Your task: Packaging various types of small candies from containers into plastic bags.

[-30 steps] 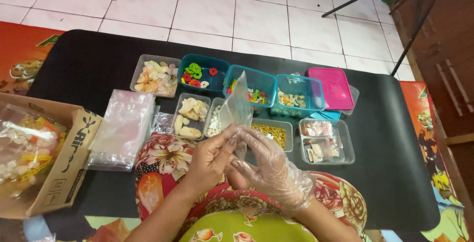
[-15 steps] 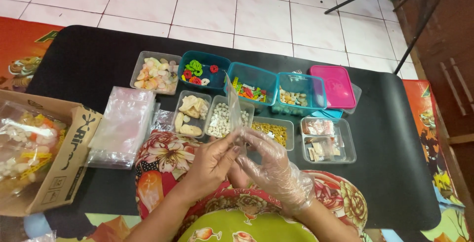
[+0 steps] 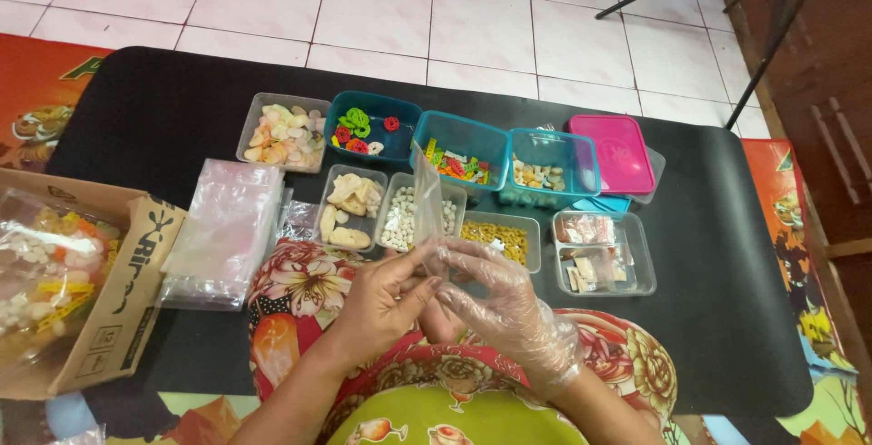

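My bare left hand [image 3: 386,304] and my right hand [image 3: 500,304], which wears a thin clear plastic glove, meet over my lap. Both pinch the bottom of a small clear plastic bag [image 3: 427,200] that stands upright between them, just in front of a clear tub of small white pieces [image 3: 400,222]. Beside that tub are a tub of pale beige snacks [image 3: 350,209] and a tub of small yellow pieces [image 3: 495,238].
A black mat [image 3: 173,109] carries more tubs: pink-white snacks [image 3: 283,133], teal tubs of coloured sweets [image 3: 368,129] [image 3: 459,156] [image 3: 545,168], a pink-lidded box [image 3: 610,153], a tub of wrapped pieces [image 3: 599,252]. A stack of clear bags [image 3: 222,232] and a cardboard box [image 3: 109,309] of filled bags lie left.
The clear bag has shifted slightly left and lower between my hands, and my fingers have closed in more tightly on its bottom edge. The view has tilted a little.
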